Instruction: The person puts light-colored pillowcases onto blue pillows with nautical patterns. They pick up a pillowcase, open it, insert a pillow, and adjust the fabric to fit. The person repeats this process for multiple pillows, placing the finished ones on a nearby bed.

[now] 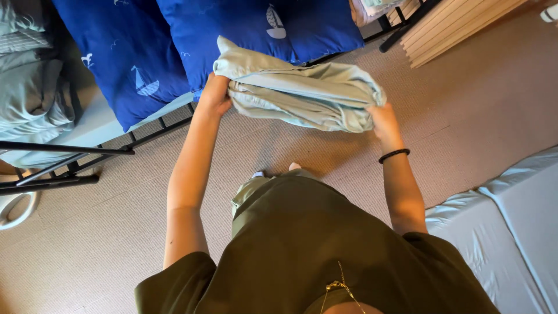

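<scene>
Above the carpeted floor [476,110], toward 12 o'clock from the torso, a folded pale green sheet [302,93] is held in the air between both hands. The left hand [214,96] grips the sheet's 9 o'clock end, fingers closed around the bunched folds. The right hand [381,119] is closed on the 3 o'clock end; a black band [394,154] circles that wrist. Two blue pillows [174,40] lie on a black metal bed frame [70,151] at 11 o'clock, just behind the sheet. A grey mattress [511,221] lies at 4 o'clock, well apart from the sheet.
</scene>
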